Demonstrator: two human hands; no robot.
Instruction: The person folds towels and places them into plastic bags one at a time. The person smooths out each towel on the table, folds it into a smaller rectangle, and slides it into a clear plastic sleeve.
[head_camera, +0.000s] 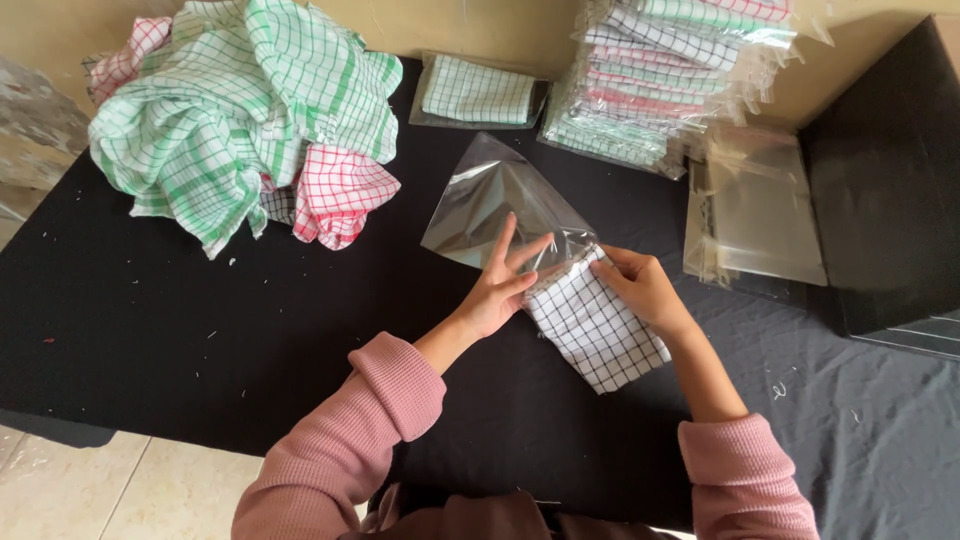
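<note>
Left hand (500, 285) lies spread and flat, fingers fanned on the mouth of a glossy clear plastic bag (490, 205), while the right hand (640, 285) grips the end of a folded white cloth (597, 330) with a thin dark grid, pressed at the bag's opening. Both rest mid-table on the matte black table (200, 330), near a crumpled heap of green and red checked cloths (240, 110) and flat stacks of bagged ones (650, 80).

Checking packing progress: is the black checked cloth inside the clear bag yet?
Mostly out. Only one end of the folded cloth sits in the clear bag mouth; the rest lies bare on the table.
</note>
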